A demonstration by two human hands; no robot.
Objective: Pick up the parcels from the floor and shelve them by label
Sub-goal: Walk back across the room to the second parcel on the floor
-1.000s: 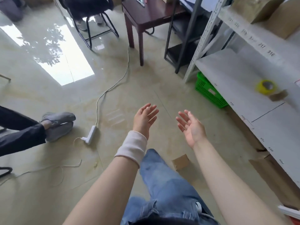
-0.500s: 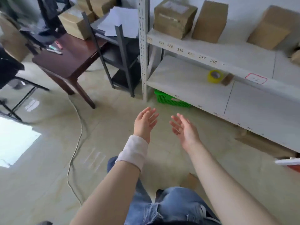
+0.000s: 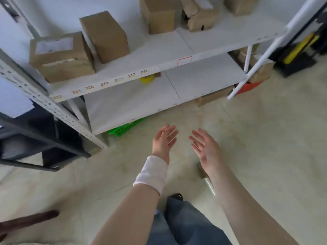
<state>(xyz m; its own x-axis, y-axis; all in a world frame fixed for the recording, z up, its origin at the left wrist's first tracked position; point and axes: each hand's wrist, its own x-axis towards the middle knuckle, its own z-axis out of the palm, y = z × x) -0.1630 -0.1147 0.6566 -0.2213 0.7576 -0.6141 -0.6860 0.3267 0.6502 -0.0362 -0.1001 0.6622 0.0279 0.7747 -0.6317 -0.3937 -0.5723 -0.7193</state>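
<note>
Both hands empty. Left hand (image 3: 163, 141) and right hand (image 3: 205, 147) are held out over the floor (image 3: 265, 138), palms facing each other, fingers spread and loose, gripping nothing. White band (image 3: 152, 172) on the left wrist.

One small parcel (image 3: 200, 169) lies on the floor just under the right forearm, mostly hidden by it; label not readable. Something shiny pokes out beside it, can't tell what.

Rack (image 3: 123, 76) is ahead: boxes (image 3: 106, 36) already on the upper shelf, number tags along its front edge (222 down to about 216). Lower shelf holds only a yellow tape roll (image 3: 146, 79). Green basket (image 3: 126, 129) sits under it.

Step looks like between parcels: nothing in hand, picking up comes next. Next move probably needs a bend and a reach down and back toward the parcel near the feet, then reading its label and matching it to a tag.
</note>
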